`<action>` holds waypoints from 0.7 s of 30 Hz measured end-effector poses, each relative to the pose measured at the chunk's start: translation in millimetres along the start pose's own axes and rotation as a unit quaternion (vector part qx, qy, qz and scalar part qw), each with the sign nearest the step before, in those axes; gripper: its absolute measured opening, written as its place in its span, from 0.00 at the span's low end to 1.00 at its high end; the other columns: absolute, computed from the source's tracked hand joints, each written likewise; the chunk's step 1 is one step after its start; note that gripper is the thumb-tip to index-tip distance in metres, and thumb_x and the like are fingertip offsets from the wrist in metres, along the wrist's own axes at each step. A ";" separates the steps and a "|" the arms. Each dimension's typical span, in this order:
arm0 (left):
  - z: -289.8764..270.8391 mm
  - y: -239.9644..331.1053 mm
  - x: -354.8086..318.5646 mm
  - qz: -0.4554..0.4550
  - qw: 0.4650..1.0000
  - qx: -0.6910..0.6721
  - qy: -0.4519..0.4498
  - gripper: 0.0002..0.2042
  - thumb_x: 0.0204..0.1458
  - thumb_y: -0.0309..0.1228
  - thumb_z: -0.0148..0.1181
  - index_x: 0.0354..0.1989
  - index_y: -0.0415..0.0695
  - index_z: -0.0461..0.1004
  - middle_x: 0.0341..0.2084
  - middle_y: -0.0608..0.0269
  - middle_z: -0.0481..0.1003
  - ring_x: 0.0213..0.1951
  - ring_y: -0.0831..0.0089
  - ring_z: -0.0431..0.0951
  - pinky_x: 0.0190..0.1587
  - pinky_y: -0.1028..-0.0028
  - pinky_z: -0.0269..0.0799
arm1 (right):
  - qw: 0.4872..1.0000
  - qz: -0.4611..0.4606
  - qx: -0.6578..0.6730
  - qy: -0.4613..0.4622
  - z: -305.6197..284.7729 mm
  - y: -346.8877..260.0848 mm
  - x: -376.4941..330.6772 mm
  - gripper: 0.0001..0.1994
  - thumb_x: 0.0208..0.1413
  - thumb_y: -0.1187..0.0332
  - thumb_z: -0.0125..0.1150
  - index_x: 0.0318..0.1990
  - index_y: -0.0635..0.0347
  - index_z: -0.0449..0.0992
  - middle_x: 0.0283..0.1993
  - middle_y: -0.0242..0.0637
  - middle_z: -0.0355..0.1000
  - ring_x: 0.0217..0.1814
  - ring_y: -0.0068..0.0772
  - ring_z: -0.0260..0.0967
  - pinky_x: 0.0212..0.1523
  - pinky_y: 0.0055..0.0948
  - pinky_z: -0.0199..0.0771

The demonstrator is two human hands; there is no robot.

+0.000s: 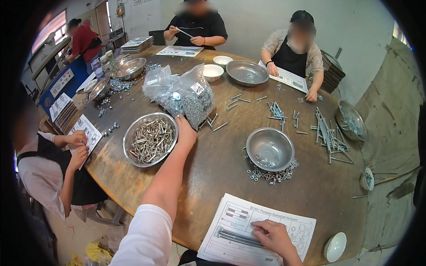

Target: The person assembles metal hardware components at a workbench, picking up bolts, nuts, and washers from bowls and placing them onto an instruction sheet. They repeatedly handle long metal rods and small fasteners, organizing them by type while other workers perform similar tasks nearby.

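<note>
My left hand [185, 135] reaches across the table and curls along the right rim of a steel bowl [129, 157]. The bowl is heaped with short silvery bolts [153, 141]. Just beyond my fingertips stands a clear plastic bag [195, 99] packed with small metal hardware. Over a printed sheet [213, 252] at the near edge, my right hand [274, 239] is open, fingers stretched out and slightly apart. Several long bolts [239, 237] lie side by side on that sheet, their right ends running to my right hand, which partly hides them.
Right of centre, a steel bowl [270, 146] stands among loose nuts [273, 177]. Long bolts [328, 137] lie farther right, by another bowl [352, 120]. A white bowl [335, 247] sits near the right edge. Co-workers [49, 173] [195, 26] [295, 53] sit around the table.
</note>
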State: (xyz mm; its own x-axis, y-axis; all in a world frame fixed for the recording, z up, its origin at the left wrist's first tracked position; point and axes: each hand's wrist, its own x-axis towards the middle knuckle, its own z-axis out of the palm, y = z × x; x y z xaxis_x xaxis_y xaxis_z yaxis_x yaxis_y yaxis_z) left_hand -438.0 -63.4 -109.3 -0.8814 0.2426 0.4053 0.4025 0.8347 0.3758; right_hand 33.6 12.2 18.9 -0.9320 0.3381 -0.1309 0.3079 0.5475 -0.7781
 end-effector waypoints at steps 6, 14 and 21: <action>-24.7 9.0 -22.5 0.063 0.998 0.017 -0.002 0.13 0.50 0.28 0.62 0.41 0.39 0.67 0.44 0.45 0.68 0.50 0.47 0.68 0.52 0.53 0.64 | 0.995 -0.098 -0.024 -0.012 1.2 -5.1 68.6 0.11 0.52 0.68 0.64 0.42 0.62 0.81 0.33 0.43 0.78 0.31 0.33 0.76 0.35 0.28 0.75; -56.3 28.4 -68.0 0.065 0.996 0.037 -0.048 0.02 0.50 0.27 0.55 0.30 0.44 0.74 0.31 0.53 0.78 0.35 0.55 0.81 0.35 0.60 0.77 | 0.994 -0.106 -0.007 0.026 42.9 -29.5 207.7 0.13 0.52 0.65 0.61 0.41 0.61 0.81 0.34 0.48 0.79 0.36 0.45 0.78 0.40 0.37 0.76; -119.7 30.4 -137.3 0.141 0.971 -0.116 -0.156 0.07 0.51 0.26 0.52 0.37 0.42 0.74 0.35 0.50 0.76 0.42 0.53 0.78 0.42 0.56 0.74 | 0.968 -0.038 -0.204 0.139 83.4 -35.4 264.8 0.16 0.52 0.60 0.61 0.44 0.61 0.78 0.41 0.46 0.78 0.45 0.49 0.76 0.45 0.44 0.75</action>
State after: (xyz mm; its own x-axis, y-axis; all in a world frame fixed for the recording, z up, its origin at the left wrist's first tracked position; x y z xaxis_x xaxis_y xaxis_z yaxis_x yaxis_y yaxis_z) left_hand -275.2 -130.5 -53.8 -0.7454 0.6135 0.2607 0.6516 0.5878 0.4795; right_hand -240.0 18.5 -39.5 -0.8849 0.4469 0.1314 0.3433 0.8163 -0.4646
